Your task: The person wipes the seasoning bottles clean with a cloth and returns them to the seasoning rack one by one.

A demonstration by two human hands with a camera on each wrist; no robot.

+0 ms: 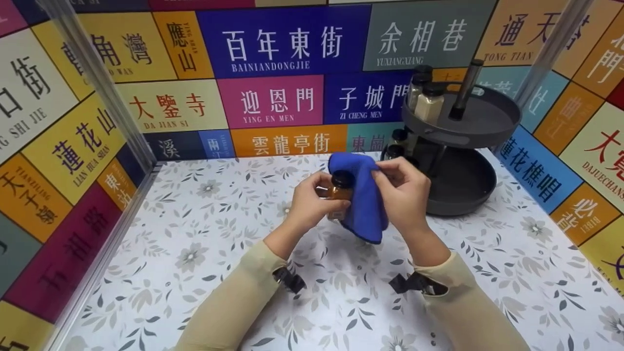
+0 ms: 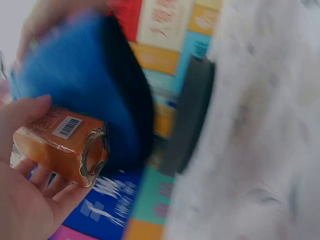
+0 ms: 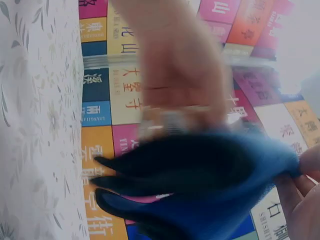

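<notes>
My left hand grips a small spice jar with a black lid and orange-brown contents, held up over the table. In the left wrist view the jar shows a barcode label and its base. From my right hand, thumb and fingertips pinching its upper edge, a blue cloth hangs down right beside the jar. The cloth spreads in loose folds in the right wrist view, partly overlapping the jar there.
A dark two-tier round rack stands at the back right, with several black-lidded jars on its tiers. Panels with street names wall the back and sides. The table has a white leaf-patterned cover.
</notes>
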